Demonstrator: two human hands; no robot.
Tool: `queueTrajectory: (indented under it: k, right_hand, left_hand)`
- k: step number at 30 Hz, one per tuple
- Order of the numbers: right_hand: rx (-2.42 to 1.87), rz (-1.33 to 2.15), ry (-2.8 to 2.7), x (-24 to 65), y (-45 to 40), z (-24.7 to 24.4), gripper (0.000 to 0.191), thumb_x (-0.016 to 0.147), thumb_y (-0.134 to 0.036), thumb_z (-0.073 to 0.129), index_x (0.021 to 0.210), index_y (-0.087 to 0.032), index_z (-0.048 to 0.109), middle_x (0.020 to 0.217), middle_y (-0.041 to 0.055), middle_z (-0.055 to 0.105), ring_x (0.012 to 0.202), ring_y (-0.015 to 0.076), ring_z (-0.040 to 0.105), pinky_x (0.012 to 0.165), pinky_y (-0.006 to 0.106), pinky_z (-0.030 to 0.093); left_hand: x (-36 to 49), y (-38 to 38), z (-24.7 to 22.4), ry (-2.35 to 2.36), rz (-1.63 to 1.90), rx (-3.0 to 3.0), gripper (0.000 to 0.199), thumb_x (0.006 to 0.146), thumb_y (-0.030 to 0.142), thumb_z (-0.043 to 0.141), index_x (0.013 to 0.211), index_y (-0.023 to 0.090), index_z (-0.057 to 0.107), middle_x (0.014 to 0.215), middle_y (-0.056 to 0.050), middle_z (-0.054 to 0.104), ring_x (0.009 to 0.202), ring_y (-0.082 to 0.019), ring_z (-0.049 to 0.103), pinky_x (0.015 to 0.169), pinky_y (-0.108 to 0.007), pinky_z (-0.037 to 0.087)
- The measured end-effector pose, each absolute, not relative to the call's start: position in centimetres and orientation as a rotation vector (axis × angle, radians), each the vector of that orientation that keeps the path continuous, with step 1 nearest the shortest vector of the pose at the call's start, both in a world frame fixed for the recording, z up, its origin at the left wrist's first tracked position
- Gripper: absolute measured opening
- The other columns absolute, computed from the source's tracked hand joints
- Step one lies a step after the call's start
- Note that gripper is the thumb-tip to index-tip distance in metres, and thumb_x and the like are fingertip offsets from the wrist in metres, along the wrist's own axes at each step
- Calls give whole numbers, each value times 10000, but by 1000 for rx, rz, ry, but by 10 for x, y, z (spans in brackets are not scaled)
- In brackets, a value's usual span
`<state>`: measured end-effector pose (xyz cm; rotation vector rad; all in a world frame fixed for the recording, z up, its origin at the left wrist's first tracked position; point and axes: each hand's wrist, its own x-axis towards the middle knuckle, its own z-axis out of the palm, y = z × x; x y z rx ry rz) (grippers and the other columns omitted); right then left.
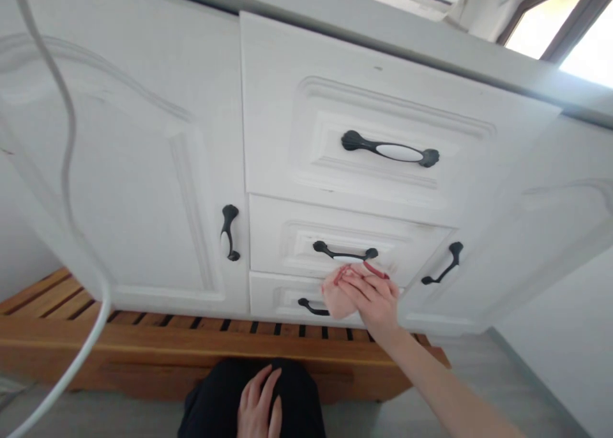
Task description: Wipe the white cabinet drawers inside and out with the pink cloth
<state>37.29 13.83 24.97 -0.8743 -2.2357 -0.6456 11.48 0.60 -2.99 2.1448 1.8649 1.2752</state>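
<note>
My right hand presses a pink cloth with red edging against the white cabinet front, just below the handle of the middle drawer. Its fingers lie over the cloth, and part of the bottom drawer is hidden behind hand and cloth. The middle drawer handle is dark metal with a white inlay; the bottom drawer handle shows only its left part. My left hand rests on my dark-trousered lap, fingers stretched out, holding nothing.
Above is the top drawer with its dark handle. Cabinet doors flank the drawers, with a left handle and a right handle. A slatted wooden bench runs below. A white cable hangs at the left.
</note>
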Motion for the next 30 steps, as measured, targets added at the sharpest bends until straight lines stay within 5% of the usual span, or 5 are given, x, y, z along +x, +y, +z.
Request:
queueTrajectory:
  k: [7, 12, 19, 27, 30]
  right_hand:
    - [-519, -901, -2000, 233, 155, 275, 253, 982, -258, 522, 1165, -356, 666, 1345, -131, 622, 1199, 153, 535, 1069, 335, 417]
    - [-379, -1104, -2255, 183, 188, 293, 351, 1027, -247, 395, 1323, -287, 580, 1398, -96, 578, 1356, 118, 430, 1089, 264, 407]
    - [-291, -1032, -2619, 332, 184, 275, 347, 992, -252, 466, 1311, -314, 589, 1455, -88, 558, 1361, 91, 439, 1044, 290, 436]
    - [-785, -979, -2442, 504, 147, 244, 398, 937, -120, 534, 1196, -394, 660, 1170, -62, 736, 1191, 132, 579, 967, 327, 407]
    - [-910, -966, -2286, 512, 137, 215, 328, 937, -133, 536, 1122, -355, 690, 1134, -26, 738, 1155, 179, 577, 981, 371, 409]
  left_hand:
    - [116, 10, -32, 1864, 1319, 2206, 391, 908, 276, 500, 1289, 290, 587, 1253, -63, 636, 1103, -221, 624, 893, -395, 580]
    - [113, 7, -32, 1878, 1286, 2220, 387, 920, 259, 482, 1296, 276, 574, 1267, -74, 611, 1118, -228, 599, 906, -414, 560]
    - [116, 5, -21, 1868, 1271, 2143, 404, 924, 270, 492, 1324, 287, 544, 1298, -70, 590, 1154, -234, 575, 941, -435, 543]
    - [124, 6, -4, 1893, 1230, 2358, 431, 915, 270, 492, 1343, 273, 534, 1303, -61, 613, 1138, -219, 601, 902, -385, 559]
    - [143, 17, 34, 1813, 1152, 2552, 539, 895, 237, 510, 1428, 293, 461, 1426, -48, 539, 1277, -225, 517, 1007, -376, 510]
